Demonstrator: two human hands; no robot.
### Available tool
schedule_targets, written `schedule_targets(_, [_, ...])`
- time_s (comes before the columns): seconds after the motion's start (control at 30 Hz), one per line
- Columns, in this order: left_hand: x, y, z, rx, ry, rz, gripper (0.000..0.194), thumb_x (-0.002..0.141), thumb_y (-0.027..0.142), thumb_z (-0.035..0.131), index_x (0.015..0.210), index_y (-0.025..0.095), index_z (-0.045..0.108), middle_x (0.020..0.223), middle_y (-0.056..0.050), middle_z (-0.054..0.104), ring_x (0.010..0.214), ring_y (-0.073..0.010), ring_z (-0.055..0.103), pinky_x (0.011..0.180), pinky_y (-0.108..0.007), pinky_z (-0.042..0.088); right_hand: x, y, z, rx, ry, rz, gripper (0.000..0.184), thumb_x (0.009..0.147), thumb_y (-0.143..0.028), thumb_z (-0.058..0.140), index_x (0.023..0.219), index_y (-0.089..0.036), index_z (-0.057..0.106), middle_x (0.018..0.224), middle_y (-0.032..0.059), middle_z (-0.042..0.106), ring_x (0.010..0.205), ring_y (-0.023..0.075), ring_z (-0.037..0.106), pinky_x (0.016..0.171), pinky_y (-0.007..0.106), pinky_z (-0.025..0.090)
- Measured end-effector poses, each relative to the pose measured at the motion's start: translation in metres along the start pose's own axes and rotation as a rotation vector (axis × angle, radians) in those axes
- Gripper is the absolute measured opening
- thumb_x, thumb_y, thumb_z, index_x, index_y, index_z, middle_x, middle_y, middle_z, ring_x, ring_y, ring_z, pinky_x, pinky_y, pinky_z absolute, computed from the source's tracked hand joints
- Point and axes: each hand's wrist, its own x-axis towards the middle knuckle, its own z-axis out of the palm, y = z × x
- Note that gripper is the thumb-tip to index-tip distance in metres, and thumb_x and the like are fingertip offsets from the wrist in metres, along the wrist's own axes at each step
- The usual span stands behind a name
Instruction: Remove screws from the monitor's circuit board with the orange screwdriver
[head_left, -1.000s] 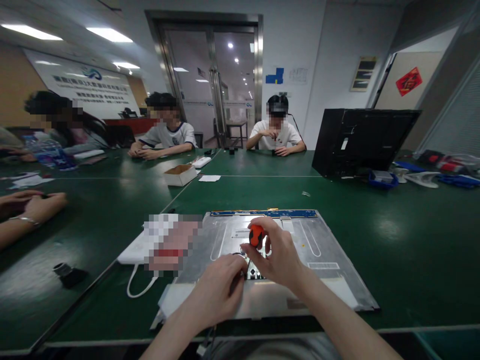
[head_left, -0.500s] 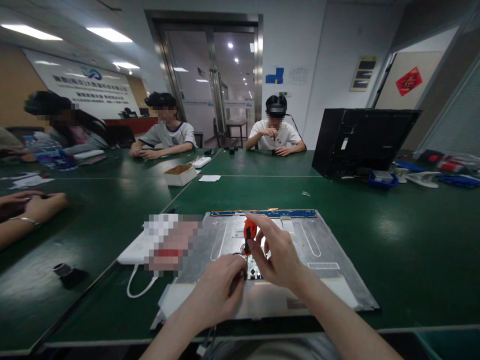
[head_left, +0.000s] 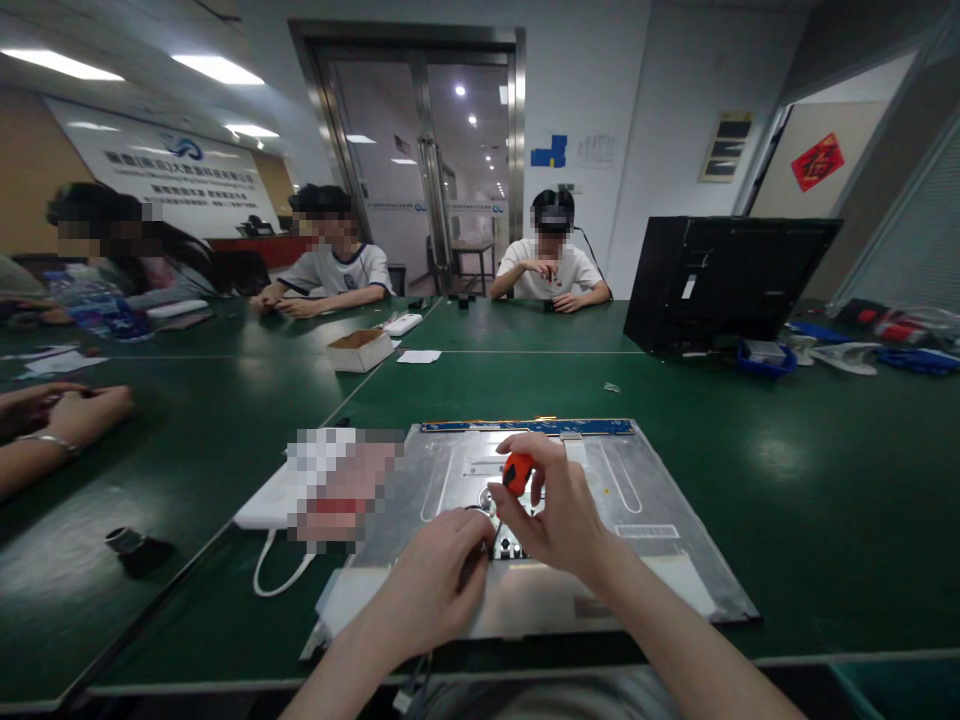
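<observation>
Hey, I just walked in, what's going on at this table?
The person's right hand holds an orange screwdriver over a small circuit board on a metal panel, which lies flat on the green table. The left hand is down beside the board, fingers close to the screwdriver's shaft; whether the tip touches anything is hidden. Another person sits across the table.

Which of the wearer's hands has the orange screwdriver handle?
The right hand: it pinches the orange handle. The left hand is lower, over the metal panel, not on that handle.
</observation>
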Motion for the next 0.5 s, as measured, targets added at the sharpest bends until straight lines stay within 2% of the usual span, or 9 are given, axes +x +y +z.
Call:
schedule_targets(0.17, [0.0004,0.0002,0.0004,0.012,0.037,0.016,0.015,0.082,0.009,0.042,0.084,0.020,0.052,0.081,-0.004,0.061,0.076,-0.0212,0.057,0.068,-0.031,0.040,0.0025,-0.0001,-0.0054,-0.010,-0.083,0.003,0.033,0.097,-0.024,0.051,0.130,-0.025,0.050,0.113,0.0087,0.060,0.068,0.0106,0.061,0.053,0.022,0.052])
schedule_targets(0.3, [0.0003,0.0016,-0.0002,0.016,0.036,0.011,0.015,0.082,0.009,0.042,0.083,0.020,0.052,0.081,-0.004,0.061,0.076,-0.0213,0.057,0.067,-0.031,0.041,0.0033,-0.0013,-0.0074,0.023,-0.129,0.009,0.041,0.098,-0.020,0.045,0.139,-0.025,0.045,0.119,0.0106,0.061,0.067,0.0106,0.061,0.053,0.023,0.052])
schedule_targets(0.37, [0.0003,0.0022,-0.0007,0.009,0.031,0.008,0.016,0.082,0.009,0.042,0.085,0.020,0.053,0.082,-0.004,0.062,0.077,-0.0212,0.057,0.068,-0.031,0.041,0.0030,-0.0015,-0.0066,0.035,-0.118,0.014,0.041,0.097,-0.019,0.046,0.138,-0.023,0.043,0.113,0.0097,0.064,0.066,0.0110,0.061,0.052,0.023,0.051])
schedule_targets(0.5, [0.0004,0.0026,-0.0018,-0.003,0.018,-0.007,0.019,0.082,0.008,0.043,0.089,0.019,0.056,0.085,-0.005,0.063,0.079,-0.0214,0.058,0.070,-0.032,0.042,0.0012,-0.0007,-0.0021,0.012,-0.023,0.032,0.037,0.093,-0.029,0.059,0.126,-0.023,0.043,0.088,0.0013,0.066,0.059,0.0108,0.059,0.048,0.021,0.046])
